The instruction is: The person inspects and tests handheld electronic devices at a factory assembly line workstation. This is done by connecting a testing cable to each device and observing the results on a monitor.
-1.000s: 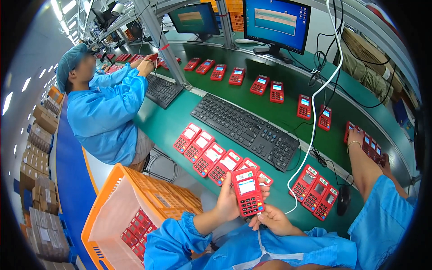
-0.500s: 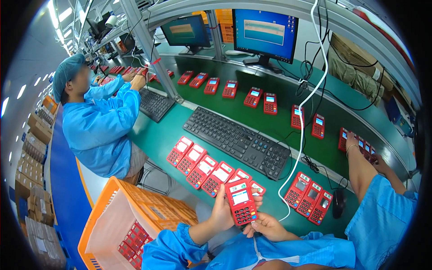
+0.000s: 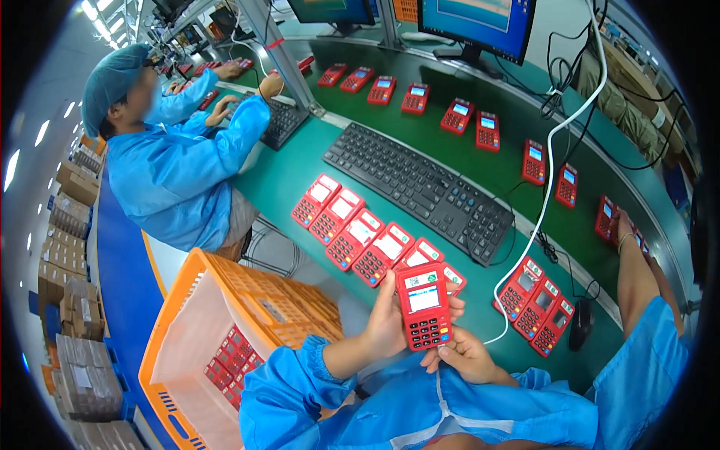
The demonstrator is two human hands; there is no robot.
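A red payment terminal (image 3: 425, 309) with a lit screen and dark keypad is held upright in front of me. My left hand (image 3: 386, 324) grips it from the left side, with fingertips showing at its right edge. My right hand (image 3: 469, 355) is pinched at the terminal's lower edge, where a white cable (image 3: 538, 217) runs into the fingers. The cable's plug is hidden by the fingers. Just beyond, a row of several red terminals (image 3: 346, 238) lies on the green table (image 3: 300, 255). Three more terminals (image 3: 533, 307) lie to the right.
A black keyboard (image 3: 420, 187) lies beyond the row, and a mouse (image 3: 581, 324) at the right. Spaced terminals (image 3: 457, 115) sit on the green belt. An orange crate (image 3: 247, 300) holding terminals stands left. Co-workers are at left (image 3: 169, 165) and right (image 3: 637, 277).
The view has shifted, so the table things appear farther right and higher. My hands keep hold of the terminal and cable. The left co-worker's hands have moved over a keyboard.
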